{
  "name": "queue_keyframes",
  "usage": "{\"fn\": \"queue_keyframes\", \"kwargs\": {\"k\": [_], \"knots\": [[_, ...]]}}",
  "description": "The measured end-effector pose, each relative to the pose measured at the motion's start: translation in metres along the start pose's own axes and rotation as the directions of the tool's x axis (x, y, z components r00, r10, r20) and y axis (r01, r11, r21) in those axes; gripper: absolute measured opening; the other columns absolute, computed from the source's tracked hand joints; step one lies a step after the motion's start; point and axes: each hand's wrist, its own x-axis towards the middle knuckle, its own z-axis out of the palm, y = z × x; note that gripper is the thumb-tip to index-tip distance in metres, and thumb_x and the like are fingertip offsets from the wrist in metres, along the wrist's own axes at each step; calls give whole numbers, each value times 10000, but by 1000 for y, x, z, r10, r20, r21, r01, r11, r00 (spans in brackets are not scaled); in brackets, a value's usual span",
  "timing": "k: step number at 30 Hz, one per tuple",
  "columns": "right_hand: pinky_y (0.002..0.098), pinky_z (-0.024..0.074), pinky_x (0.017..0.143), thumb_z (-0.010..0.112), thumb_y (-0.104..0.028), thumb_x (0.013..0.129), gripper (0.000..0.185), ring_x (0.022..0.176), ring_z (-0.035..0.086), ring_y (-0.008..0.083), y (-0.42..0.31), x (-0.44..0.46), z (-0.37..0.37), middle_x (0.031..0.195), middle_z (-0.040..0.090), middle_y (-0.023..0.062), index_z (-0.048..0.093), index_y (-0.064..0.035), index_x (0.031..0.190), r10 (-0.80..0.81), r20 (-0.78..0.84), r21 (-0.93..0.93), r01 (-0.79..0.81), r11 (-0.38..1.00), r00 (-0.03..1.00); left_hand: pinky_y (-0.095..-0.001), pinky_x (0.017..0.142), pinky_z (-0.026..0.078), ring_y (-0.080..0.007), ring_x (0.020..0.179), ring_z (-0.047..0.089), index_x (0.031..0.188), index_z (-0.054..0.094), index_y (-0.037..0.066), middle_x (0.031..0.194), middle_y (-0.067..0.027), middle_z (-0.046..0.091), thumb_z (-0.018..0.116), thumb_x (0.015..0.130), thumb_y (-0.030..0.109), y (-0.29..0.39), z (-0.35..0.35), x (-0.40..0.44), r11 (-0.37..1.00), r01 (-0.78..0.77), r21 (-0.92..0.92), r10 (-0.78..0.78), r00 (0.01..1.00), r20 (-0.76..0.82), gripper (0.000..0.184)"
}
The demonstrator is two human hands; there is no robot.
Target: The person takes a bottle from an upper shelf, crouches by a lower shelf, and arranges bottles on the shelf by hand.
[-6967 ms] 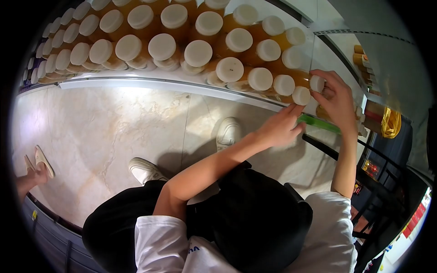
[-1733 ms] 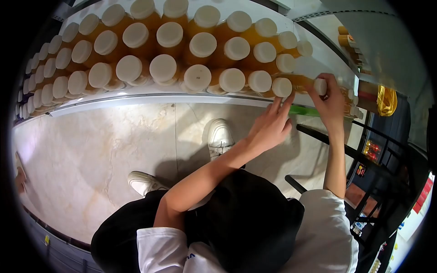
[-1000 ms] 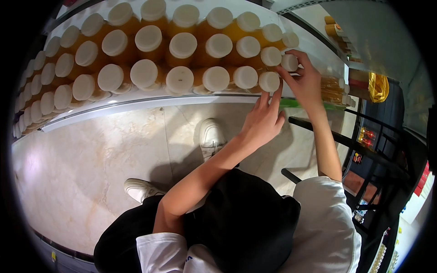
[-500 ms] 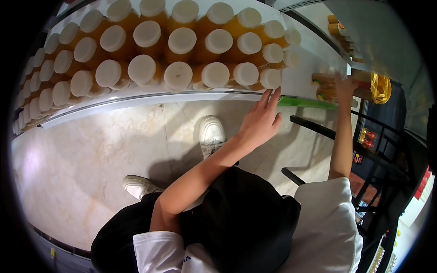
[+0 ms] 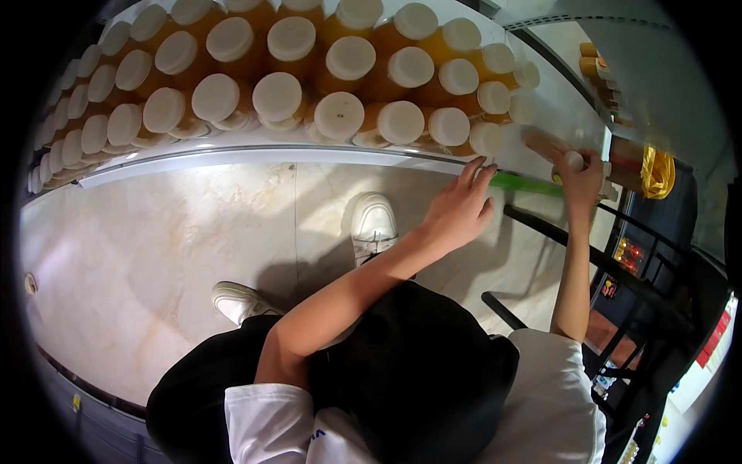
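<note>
Several rows of bottles with white caps and orange-yellow contents stand on a white shelf (image 5: pixel 232 157). My left hand (image 5: pixel 461 209) has its fingers apart at the shelf's front edge, just below the front row's rightmost bottle (image 5: pixel 486 139). Farther right, my right hand (image 5: pixel 581 182) is closed around the capped end of a bottle (image 5: pixel 545 145), which lies tilted and is blurred by motion. A green strip (image 5: pixel 525 183) runs along the shelf edge between my hands.
A black metal frame (image 5: pixel 556 228) stands at the right, beside a yellow bag (image 5: pixel 657 173). More bottles (image 5: pixel 595 69) show behind the shelf's right side. My white shoes (image 5: pixel 374 224) rest on the marble floor (image 5: pixel 154 255). Grey panelling (image 5: pixel 93 417) is at lower left.
My right hand, earlier reaching among bottles at the far right, has moved back left and down with a bottle in its grip. My left hand has stayed near the front row; the view has shifted slightly.
</note>
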Motion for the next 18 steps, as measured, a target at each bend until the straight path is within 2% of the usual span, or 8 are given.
{"fn": "queue_keyframes", "kwargs": {"k": [1,2,4,8,12,15,16,18], "knots": [[306,500,751,893,-282,728,504,815,604,169,-27,-11,-9,903,641,74,609,3,1031,-8,60,114,1,993,998,-494,881,554,-430,1140,595,1451,386,69,1472,-180,404,572,946,194,-2,1,-1,1000,1,1,-1,1000,12,552],[306,500,751,893,-282,728,504,815,604,169,-44,-20,-15,903,641,74,609,3,1031,1,58,110,-8,994,998,-491,902,544,-424,1167,578,1442,393,62,1457,-182,415,576,943,192,-5,2,0,1000,-12,-26,12,1000,2,547],[260,484,694,879,-197,752,440,796,582,105,-71,-32,-21,897,624,41,600,-6,1032,-23,227,326,-53,944,974,-489,923,534,-418,1194,560,1433,400,54,1441,-184,427,580,941,191,-7,3,0,998,-27,-57,27,1000,-9,542],[225,466,615,881,-183,750,447,734,585,73,-115,-49,-22,885,631,32,592,0,1037,-34,379,399,-130,908,925,-487,957,512,-417,1230,532,1405,424,30,1417,-195,455,590,940,199,-5,2,0,1000,2,-6,-2,1000,13,521],[244,505,641,871,-172,758,446,760,619,86,-138,-52,-16,892,660,58,591,16,1051,-109,370,418,-60,907,923,-495,961,504,-429,1224,530,1389,436,18,1388,-211,487,595,944,213,-5,0,2,999,46,4,-46,999,22,511],[255,525,669,865,-153,761,448,768,630,102,-142,-52,-7,926,669,72,593,23,1071,-114,378,475,-87,876,919,-499,962,499,-438,1219,528,1374,448,12,1372,-220,498,602,939,201,0,-9,3,993,114,-11,-114,993,14,499],[259,537,699,855,-131,767,454,803,641,114,-142,-53,-3,987,671,84,594,27,1103,-115,377,525,-110,844,919,-496,957,499,-446,1212,529,1358,457,4,1362,-227,505,608,934,181,-9,-4,4,999,22,-48,-25,998,-66,484],[260,542,707,853,-123,768,461,824,646,119,-140,-53,1,1011,668,84,592,27,1118,-137,362,550,-93,830,922,-497,919,523,-447,1178,554,1374,440,-5,1350,-228,512,613,917,173,-15,-1,5,999,-26,-36,23,997,-80,520]]}}
